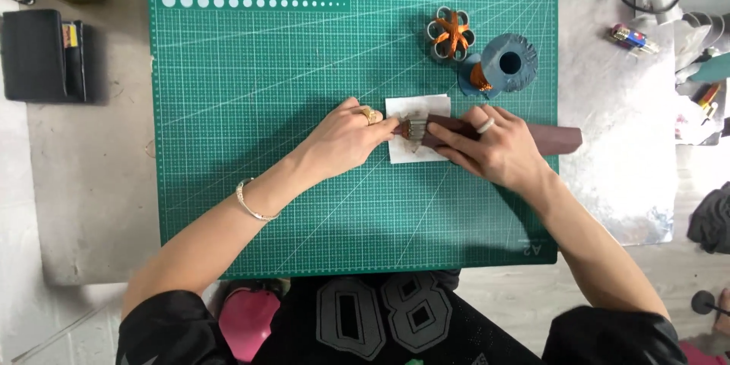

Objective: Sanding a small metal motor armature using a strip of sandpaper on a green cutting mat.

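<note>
Here, a dark brown strip is laid across a small white sheet of paper near the middle of a green cutting mat, which is spread over a grey counter. The strip is pressed flat under the right hand, whose fingers are stretched out along it rather than curled round it; a pale ring is worn on one of them. The strip's far end is left jutting past the mat's right edge. At its other end, over the paper, a small folded grey piece is seen, and it is pinched by the closed fingertips of the left hand. A gold ring is worn on that hand and a thin bracelet on its wrist.

Just beyond the hands, on the mat, a flower-shaped coil piece with an orange centre is set beside a blue-grey rolled ring, the two close together. A black wallet is placed well apart on the counter's left side.
</note>
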